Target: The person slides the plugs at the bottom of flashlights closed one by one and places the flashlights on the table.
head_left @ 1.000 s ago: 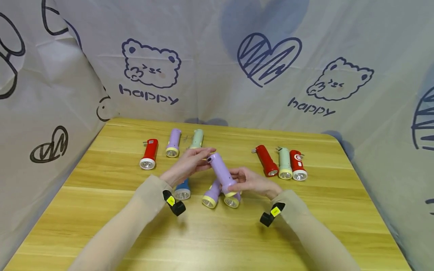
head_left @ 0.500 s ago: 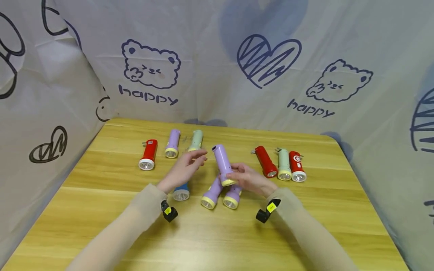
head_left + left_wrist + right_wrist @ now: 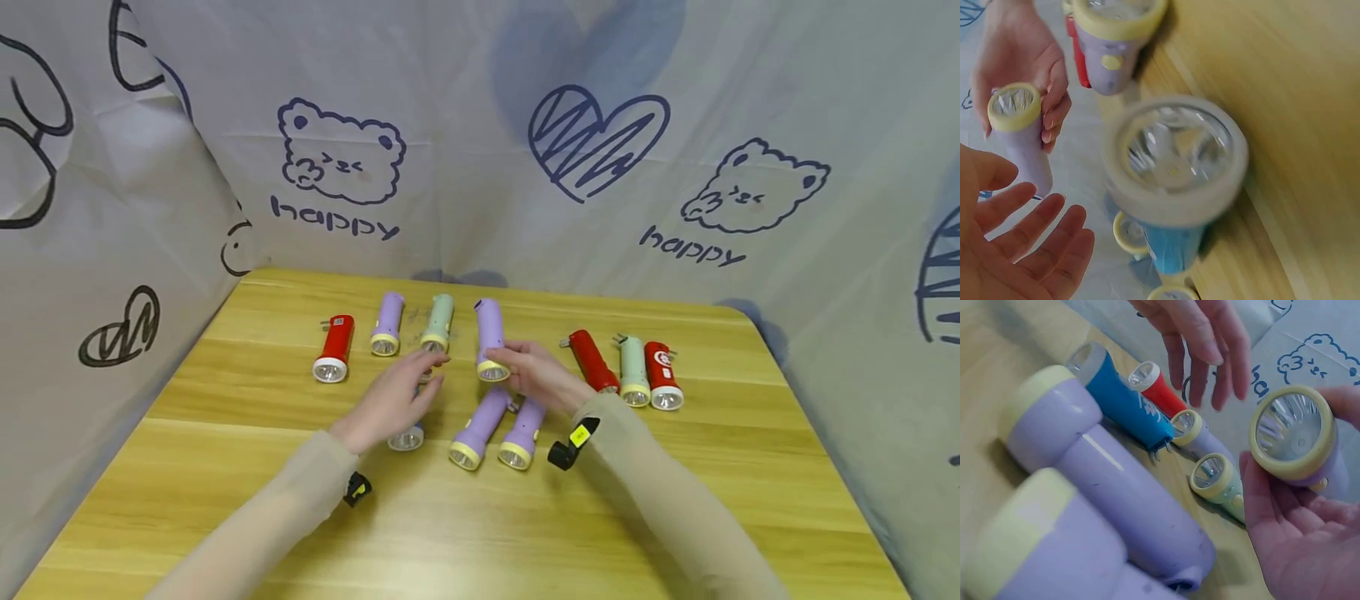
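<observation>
My right hand [image 3: 543,375] holds a purple flashlight [image 3: 491,329] by its yellow-rimmed head, thumb on the near side. In the right wrist view its lens [image 3: 1291,431] faces the camera. My left hand [image 3: 386,400] hovers with relaxed, spread fingers and touches nothing. Partly hidden below it lies a blue flashlight [image 3: 1125,397] with a white rim. Two more purple flashlights, a left one [image 3: 482,425] and a right one [image 3: 525,429], lie side by side on the table, nearer than the held one.
At the back left lie a red flashlight [image 3: 338,342], a purple flashlight [image 3: 387,321] and a green flashlight [image 3: 439,319]. On the right are a dark red flashlight [image 3: 592,360], a green one and a red-and-white flashlight [image 3: 663,375]. A printed cloth [image 3: 465,183] hangs behind the wooden table [image 3: 480,525].
My left hand has come off the purple flashlight's end and drawn back a little. The right hand has carried that flashlight forward, away from the two purple ones on the table.
</observation>
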A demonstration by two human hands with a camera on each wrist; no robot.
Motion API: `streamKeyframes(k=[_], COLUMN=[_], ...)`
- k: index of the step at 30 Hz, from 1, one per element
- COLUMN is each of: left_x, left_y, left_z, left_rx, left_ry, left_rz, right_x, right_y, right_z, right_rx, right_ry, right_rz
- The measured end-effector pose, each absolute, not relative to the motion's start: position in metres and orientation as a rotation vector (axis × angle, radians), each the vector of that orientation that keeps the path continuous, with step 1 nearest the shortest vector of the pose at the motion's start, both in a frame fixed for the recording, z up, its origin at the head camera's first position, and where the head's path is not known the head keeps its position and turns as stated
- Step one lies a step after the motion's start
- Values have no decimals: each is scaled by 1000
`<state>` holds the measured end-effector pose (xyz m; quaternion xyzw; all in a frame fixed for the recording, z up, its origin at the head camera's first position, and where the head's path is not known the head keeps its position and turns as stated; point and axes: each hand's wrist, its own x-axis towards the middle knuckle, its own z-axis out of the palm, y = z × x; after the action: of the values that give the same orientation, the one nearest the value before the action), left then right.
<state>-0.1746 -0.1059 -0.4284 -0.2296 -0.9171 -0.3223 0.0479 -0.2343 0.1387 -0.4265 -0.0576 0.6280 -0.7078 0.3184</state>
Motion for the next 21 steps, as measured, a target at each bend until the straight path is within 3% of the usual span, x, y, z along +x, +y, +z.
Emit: streamKeyframes(k=[21], left_x=[-166], left_y=[-121], left_z=[-438], left_rx=[-728], left_ry=[-2877], left_rz=[-689], right_x=[-281], right_y=[114], right_z=[-432], right_rx=[1], right_ry=[2337], right_rz=[-1418])
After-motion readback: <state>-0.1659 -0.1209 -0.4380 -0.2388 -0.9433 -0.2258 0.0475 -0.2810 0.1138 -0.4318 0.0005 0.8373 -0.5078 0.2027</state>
